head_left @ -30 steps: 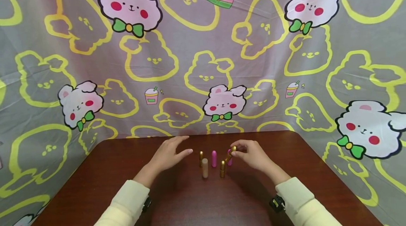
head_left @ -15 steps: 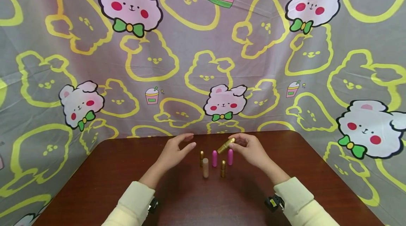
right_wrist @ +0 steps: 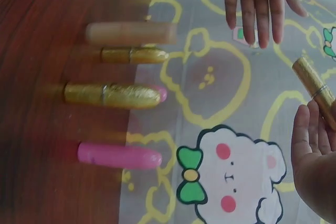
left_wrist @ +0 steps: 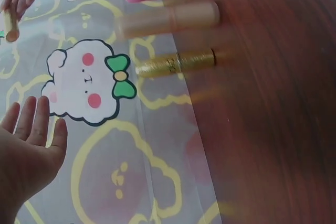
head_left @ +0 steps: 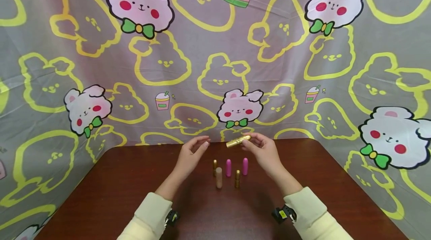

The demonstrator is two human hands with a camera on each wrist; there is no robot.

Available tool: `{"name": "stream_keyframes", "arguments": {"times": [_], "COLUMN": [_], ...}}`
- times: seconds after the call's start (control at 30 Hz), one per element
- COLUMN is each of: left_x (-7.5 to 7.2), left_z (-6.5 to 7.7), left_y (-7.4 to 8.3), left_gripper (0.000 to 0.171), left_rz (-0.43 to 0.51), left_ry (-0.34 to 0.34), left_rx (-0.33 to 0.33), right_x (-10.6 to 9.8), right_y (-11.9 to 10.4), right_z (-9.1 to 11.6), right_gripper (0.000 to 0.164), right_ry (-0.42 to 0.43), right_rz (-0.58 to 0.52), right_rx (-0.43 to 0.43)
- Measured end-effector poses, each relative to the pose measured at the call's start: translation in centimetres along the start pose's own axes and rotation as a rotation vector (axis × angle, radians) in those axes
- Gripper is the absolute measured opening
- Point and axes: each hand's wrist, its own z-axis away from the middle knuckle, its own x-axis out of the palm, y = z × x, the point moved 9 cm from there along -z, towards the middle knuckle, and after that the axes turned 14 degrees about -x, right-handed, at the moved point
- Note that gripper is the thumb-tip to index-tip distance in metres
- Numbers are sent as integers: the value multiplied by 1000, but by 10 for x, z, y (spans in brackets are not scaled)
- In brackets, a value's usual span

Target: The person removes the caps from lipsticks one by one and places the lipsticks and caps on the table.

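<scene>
My right hand (head_left: 266,154) pinches a gold lipstick tube (head_left: 235,142) by its rounded end, above the far part of the table and tilted close to level. In the right wrist view the held gold tube (right_wrist: 313,81) shows a thin ring round its middle. My left hand (head_left: 189,154) hovers to the left, fingers extended, holding nothing. Below and between the hands stand a gold tube (head_left: 214,163), a beige cylindrical tube (head_left: 219,178), a pink round-topped tube (head_left: 228,168), another gold tube (head_left: 237,178) and a second pink tube (head_left: 245,166), all upright.
The dark reddish-brown table (head_left: 134,184) ends just behind the standing tubes. A grey cloth (head_left: 188,49) printed with cartoon animals hangs at the back and both sides. Small black devices are strapped to both wrists.
My right hand has lifted the gold tube up and away from among the standing ones, turning it closer to level. My left hand has risen and shifted slightly right.
</scene>
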Motion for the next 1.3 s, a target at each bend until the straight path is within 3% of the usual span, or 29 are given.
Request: {"name": "stream_keyframes", "arguments": {"times": [0.5,0.67,0.83,1.03,1.3], "left_x": [11,20,29,35,45], "left_z": [1,2,2,4,3], "left_y": [10,11,15,17,16], "left_gripper": [34,39,32,16,18], "left_rz": [375,506,615,682,676], "left_ry": [83,74,74,115,135], "left_rx": [-23,-54,-43,-30,-88], "right_x": [17,22,27,32,36], "right_y": [-1,-4,-7,-7,-9], "right_z": [-1,-2,-1,-1,-1], "right_gripper": [30,25,29,31,28], "right_ry": [164,205,238,275,282], "right_rz": [-224,-291,-297,-334,-355], "right_rx": [89,81,95,106,110]}}
